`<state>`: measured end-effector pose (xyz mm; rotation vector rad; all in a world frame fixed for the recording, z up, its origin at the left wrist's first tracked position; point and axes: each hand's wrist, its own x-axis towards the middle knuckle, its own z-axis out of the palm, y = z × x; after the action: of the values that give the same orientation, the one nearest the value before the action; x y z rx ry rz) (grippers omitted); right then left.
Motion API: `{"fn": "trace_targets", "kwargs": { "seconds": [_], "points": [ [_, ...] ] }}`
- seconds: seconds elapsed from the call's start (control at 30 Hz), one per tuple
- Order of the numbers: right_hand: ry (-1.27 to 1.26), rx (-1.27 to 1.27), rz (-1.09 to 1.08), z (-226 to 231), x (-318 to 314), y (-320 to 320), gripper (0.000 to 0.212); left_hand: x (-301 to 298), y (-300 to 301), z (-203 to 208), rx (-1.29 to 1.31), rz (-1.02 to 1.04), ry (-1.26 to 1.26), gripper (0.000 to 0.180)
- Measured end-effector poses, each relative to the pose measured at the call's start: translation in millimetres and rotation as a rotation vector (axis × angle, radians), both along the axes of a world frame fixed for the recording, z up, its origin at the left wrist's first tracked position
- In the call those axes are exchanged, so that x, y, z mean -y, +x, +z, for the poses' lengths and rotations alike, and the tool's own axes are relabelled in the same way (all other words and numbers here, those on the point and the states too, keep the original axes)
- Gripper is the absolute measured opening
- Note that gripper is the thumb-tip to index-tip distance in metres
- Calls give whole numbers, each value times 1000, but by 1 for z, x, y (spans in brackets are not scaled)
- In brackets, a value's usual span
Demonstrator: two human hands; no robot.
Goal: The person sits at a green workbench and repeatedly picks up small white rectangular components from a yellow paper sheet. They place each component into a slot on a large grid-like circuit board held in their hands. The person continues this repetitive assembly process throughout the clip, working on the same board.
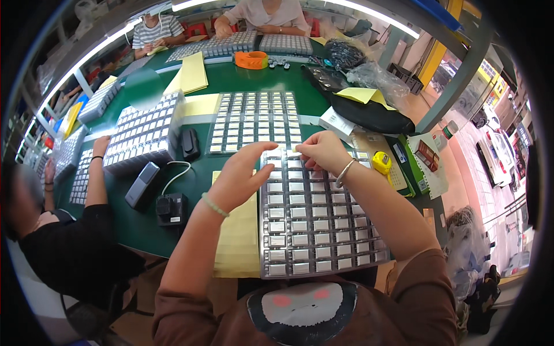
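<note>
In front of me lies a clear plastic tray (311,239) with rows of small white rectangular pieces in its pockets. My left hand (239,173) is at the tray's far left corner, thumb and forefinger apart, with nothing visible between them. Over the far rows, my right hand (326,153) has thumb and forefinger pinched together; what they hold, if anything, is too small to make out. Just beyond both hands, a second tray (254,121) of similar pieces lies flat. Yellow paper (236,230) sits under the near tray's left side.
Left of me are a power bank (142,184), a black device (172,209) with a white cable and a tall tray stack (141,135). A yellow tape measure (382,162) and black bag (369,112) lie right. A co-worker (75,242) sits close left; others sit across the green table (222,75).
</note>
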<state>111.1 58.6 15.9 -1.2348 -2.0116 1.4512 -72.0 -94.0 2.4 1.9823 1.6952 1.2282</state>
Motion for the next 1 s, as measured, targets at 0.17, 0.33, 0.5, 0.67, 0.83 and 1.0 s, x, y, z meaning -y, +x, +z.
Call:
{"fn": "trace_targets", "kwargs": {
  "seconds": [0.17,0.33,0.5,0.67,0.83,1.0],
  "points": [
    [68,39,-42,-4,-1,-7,19,-28,11,-13,8,-22,17,45],
    [102,64,-29,-12,-5,-6,21,-30,16,-21,10,-39,36,46],
    [137,96,-48,-15,-5,-8,21,-30,16,-23,15,-34,46,46],
    [177,143,-47,-13,-1,-10,22,-30,15,-23,-3,-34,62,47],
    [240,179,-26,-10,2,-10,25,-33,17,-20,-76,-48,95,44],
    [352,268,21,-1,10,-13,32,-34,21,-24,-231,-24,163,37]
  ]
}}
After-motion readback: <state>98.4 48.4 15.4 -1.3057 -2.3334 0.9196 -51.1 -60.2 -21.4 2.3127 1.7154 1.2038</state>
